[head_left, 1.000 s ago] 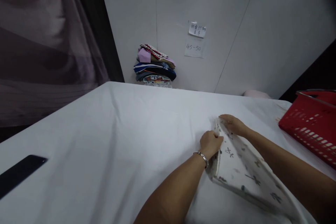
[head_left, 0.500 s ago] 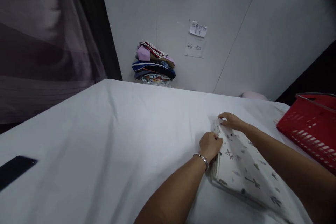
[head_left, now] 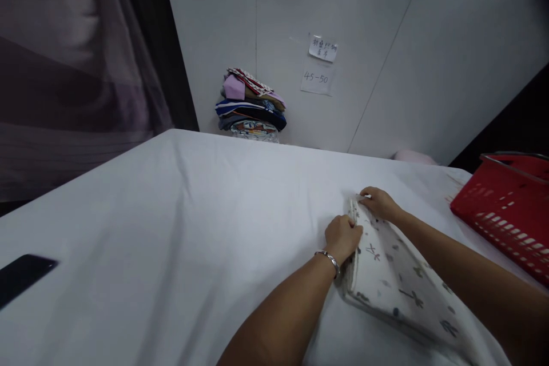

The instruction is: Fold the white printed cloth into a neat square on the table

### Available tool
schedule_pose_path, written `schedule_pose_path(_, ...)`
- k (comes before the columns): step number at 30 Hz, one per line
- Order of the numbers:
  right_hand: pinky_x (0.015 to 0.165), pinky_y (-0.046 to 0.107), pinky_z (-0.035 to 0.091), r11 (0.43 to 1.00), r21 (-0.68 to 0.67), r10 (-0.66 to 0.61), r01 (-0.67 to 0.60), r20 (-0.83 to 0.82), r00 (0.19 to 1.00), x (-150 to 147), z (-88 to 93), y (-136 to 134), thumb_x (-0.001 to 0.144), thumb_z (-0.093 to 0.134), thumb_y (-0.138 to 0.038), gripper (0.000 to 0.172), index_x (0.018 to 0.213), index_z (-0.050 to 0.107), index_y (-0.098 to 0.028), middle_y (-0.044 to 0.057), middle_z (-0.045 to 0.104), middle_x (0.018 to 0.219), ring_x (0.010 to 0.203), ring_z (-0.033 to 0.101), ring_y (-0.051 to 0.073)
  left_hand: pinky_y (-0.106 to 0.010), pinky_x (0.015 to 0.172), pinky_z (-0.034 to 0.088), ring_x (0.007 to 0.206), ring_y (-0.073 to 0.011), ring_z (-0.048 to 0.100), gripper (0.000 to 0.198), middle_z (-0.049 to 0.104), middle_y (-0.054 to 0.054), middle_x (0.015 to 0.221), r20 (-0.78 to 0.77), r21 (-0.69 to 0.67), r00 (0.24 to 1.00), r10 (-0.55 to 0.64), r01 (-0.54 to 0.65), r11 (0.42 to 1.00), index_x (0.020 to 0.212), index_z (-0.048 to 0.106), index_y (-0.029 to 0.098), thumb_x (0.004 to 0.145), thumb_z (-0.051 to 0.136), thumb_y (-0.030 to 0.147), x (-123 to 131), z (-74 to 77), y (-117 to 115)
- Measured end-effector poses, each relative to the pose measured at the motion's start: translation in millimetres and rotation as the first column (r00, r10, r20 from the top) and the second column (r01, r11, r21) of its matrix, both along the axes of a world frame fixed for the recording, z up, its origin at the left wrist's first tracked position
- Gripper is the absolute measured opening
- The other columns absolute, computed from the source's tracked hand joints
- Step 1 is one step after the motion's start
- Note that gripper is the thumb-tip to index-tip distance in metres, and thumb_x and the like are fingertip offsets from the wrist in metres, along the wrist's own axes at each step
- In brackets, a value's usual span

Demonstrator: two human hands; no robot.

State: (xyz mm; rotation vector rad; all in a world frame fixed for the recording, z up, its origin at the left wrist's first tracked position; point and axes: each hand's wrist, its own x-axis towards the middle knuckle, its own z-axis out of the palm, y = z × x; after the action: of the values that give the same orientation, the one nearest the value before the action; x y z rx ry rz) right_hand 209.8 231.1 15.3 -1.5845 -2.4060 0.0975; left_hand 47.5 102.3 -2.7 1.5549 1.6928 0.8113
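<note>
A folded white cloth with small dark prints (head_left: 394, 280) lies on the white-covered table (head_left: 206, 223), right of centre. My left hand (head_left: 342, 237), with a bracelet at the wrist, is curled closed round the cloth's left folded edge. My right hand (head_left: 377, 202) rests on the cloth's far corner, fingers bent and pinching the edge. My right forearm lies across the cloth toward the lower right corner.
A stack of folded coloured clothes (head_left: 251, 106) stands at the table's far edge against the wall. Two paper notes (head_left: 319, 64) hang on the wall. A red plastic basket (head_left: 506, 211) sits at the right. A black phone (head_left: 23, 275) lies near the left edge.
Both hands stay on the cloth's left edge with only a slight shift. The view has shifted a little, so the phone now sits further left.
</note>
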Motion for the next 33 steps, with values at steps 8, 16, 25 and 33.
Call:
schedule_pose_path(8,0.072,0.028,0.043,0.998,0.056,-0.018,0.020,-0.037,0.999,2.2,-1.5,-5.9,0.079,0.050,-0.030,0.016,0.084,0.062,-0.021,0.004,0.066,0.086,0.078,0.059,0.018,-0.025,0.073,0.041,0.086,-0.0166,0.059,0.017,0.067,-0.002,0.093,-0.005,0.003,1.000,-0.004,0.004,1.000,0.082,0.064,0.021,0.076,0.055,0.034,0.6,-1.5,0.5)
schedule_pose_path(16,0.072,0.028,0.042,0.989,0.121,0.075,-0.081,0.060,0.995,4.6,-1.9,-3.9,0.080,0.047,-0.030,0.017,0.084,0.061,-0.021,0.005,0.064,0.086,0.082,0.056,0.018,-0.025,0.073,0.041,0.084,-0.0162,0.058,0.016,0.066,-0.002,0.091,0.002,0.004,1.000,-0.006,0.006,1.000,0.080,0.064,0.021,0.076,0.055,0.034,1.2,-2.8,0.9)
schedule_pose_path(25,0.089,0.037,0.043,0.963,0.166,0.229,-0.211,-0.099,0.968,10.3,-3.2,-8.8,0.078,0.048,-0.026,0.010,0.074,0.057,-0.022,0.008,0.061,0.108,0.104,0.052,0.022,-0.025,0.073,0.041,0.086,-0.0164,0.058,0.015,0.066,-0.002,0.093,-0.004,0.005,1.000,-0.001,0.001,1.000,0.080,0.063,0.021,0.076,0.056,0.034,1.1,-1.7,0.2)
schedule_pose_path(33,0.067,0.027,0.047,0.997,-0.073,0.017,-0.032,-0.195,0.981,-0.2,2.5,2.8,0.074,0.051,-0.028,0.011,0.073,0.059,-0.021,0.002,0.069,0.082,0.072,0.062,0.016,-0.025,0.074,0.040,0.086,-0.0163,0.058,0.016,0.066,-0.002,0.094,-0.007,0.016,1.000,-0.009,0.009,1.000,0.083,0.064,0.021,0.077,0.055,0.032,0.6,-3.7,0.2)
